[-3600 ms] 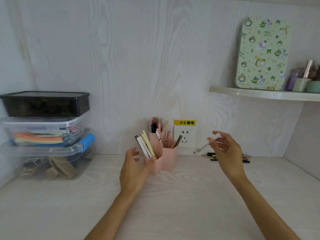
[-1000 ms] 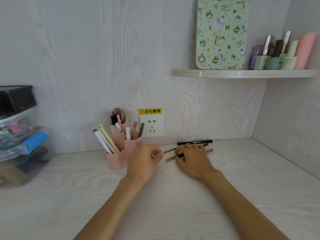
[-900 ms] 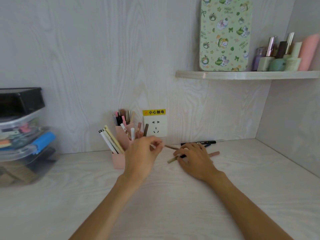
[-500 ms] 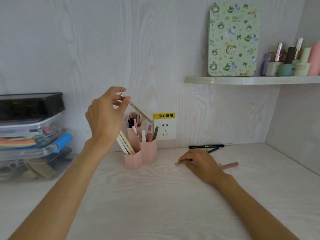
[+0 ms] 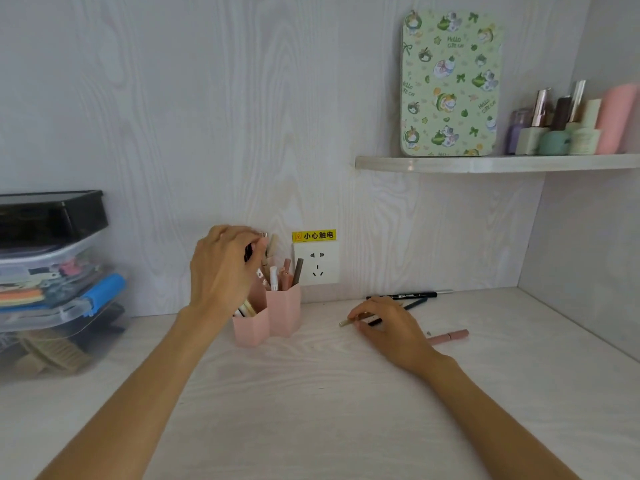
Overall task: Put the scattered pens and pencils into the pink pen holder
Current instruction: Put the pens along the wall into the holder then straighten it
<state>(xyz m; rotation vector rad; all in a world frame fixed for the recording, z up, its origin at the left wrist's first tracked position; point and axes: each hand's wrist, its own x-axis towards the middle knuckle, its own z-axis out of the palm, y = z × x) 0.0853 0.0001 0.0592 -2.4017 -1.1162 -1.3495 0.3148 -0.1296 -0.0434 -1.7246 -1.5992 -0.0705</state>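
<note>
Yellow warning sticker (image 5: 314, 235) above the wall socket (image 5: 316, 264) reads "小心触电". Green tin (image 5: 451, 85) on my shelf (image 5: 485, 163) says "Hello Cute Cat", repeated. Black pen's (image 5: 408, 295) print too small.

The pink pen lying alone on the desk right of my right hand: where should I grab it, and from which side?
Pinch the pink pen mid-barrel, coming straight down from above with the right hand. It lies flat on the desk, running roughly left to right, so finger and thumb should close across its far and near sides. Bare desk shows all around it, so nothing seems to block the fingers.
</note>
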